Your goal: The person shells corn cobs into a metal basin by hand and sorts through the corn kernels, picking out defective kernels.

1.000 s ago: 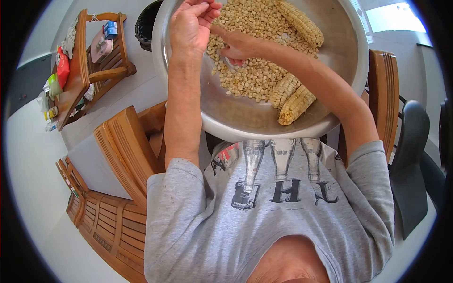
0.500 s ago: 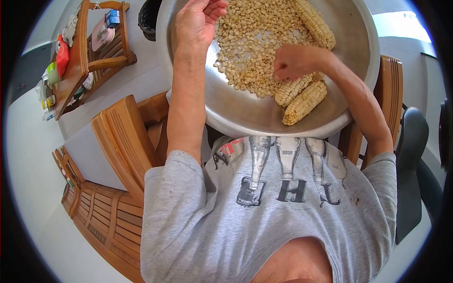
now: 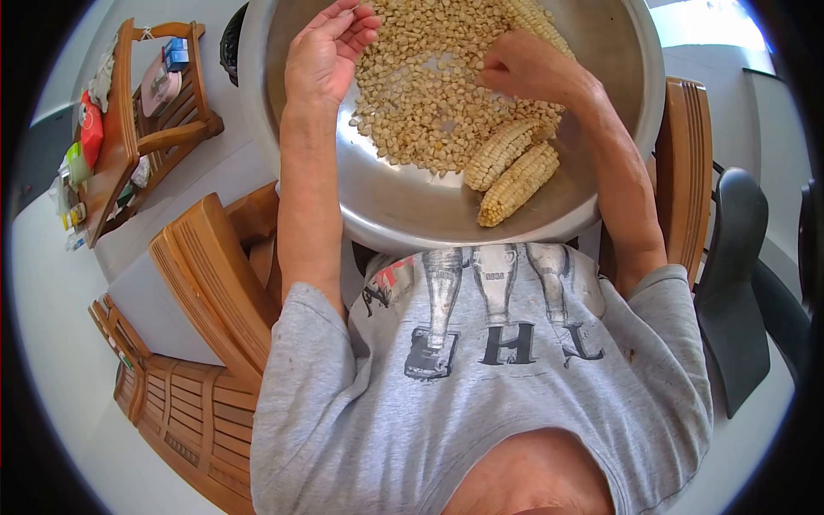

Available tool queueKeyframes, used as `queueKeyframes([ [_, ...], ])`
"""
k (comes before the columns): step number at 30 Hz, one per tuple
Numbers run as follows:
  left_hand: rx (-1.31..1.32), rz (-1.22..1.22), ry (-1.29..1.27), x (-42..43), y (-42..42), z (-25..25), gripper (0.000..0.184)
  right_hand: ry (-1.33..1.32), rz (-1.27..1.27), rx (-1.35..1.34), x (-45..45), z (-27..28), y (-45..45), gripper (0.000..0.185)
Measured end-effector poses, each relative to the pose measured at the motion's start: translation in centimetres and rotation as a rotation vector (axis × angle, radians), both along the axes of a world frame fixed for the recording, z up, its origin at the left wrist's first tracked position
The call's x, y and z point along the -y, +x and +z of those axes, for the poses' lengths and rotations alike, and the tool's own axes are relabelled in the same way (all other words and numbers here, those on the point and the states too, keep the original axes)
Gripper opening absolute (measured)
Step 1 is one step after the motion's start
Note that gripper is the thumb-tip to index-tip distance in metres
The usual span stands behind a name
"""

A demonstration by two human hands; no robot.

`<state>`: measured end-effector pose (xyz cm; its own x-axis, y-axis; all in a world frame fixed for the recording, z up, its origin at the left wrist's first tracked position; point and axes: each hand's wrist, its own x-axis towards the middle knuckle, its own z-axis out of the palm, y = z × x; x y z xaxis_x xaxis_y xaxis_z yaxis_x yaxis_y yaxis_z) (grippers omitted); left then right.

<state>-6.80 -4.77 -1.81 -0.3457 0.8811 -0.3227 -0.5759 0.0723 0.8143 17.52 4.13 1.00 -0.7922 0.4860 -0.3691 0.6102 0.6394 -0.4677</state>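
- Fingers point(image 3: 367, 24) of left hand point(image 3: 319, 64) half-curled, palm facing my camera; I can't tell whether they pinch anything.
- Right hand point(image 3: 530, 69) bent inward above loose corn kernels point(image 3: 396, 130); I can't make out its grip.
- Two corn cobs point(image 3: 519, 184) side by side in the metal basin point(image 3: 412, 204), wearer's side; third cob point(image 3: 539, 24) beyond right hand.

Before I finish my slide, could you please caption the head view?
Bare left hand and right hand over a metal basin of loose corn kernels and cobs.
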Motion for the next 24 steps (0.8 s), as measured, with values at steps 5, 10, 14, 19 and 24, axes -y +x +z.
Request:
queueKeyframes([
  [5,-0.007,-0.019,-0.008,-0.2,0.7,0.8,0.017,0.191,0.133,0.032,1.8,-2.3,1.3,0.02],
  [10,-0.007,-0.06,0.017,-0.4,1.6,0.9,0.015,-0.299,0.23,-0.069,3.5,-4.1,-2.0,0.021],
  [14,-0.02,-0.058,0.019,0.2,2.4,1.8,0.014,-0.483,-0.046,-0.264,3.7,-1.9,-2.0,0.022],
  [19,-0.002,-0.063,0.011,0.2,2.8,1.7,0.014,-0.31,0.467,0.044,3.7,-2.1,-2.0,0.015],
  [24,-0.018,-0.106,0.034,-0.1,2.8,1.4,0.014,-0.443,0.238,-0.441,6.5,-4.2,-2.4,0.029],
])
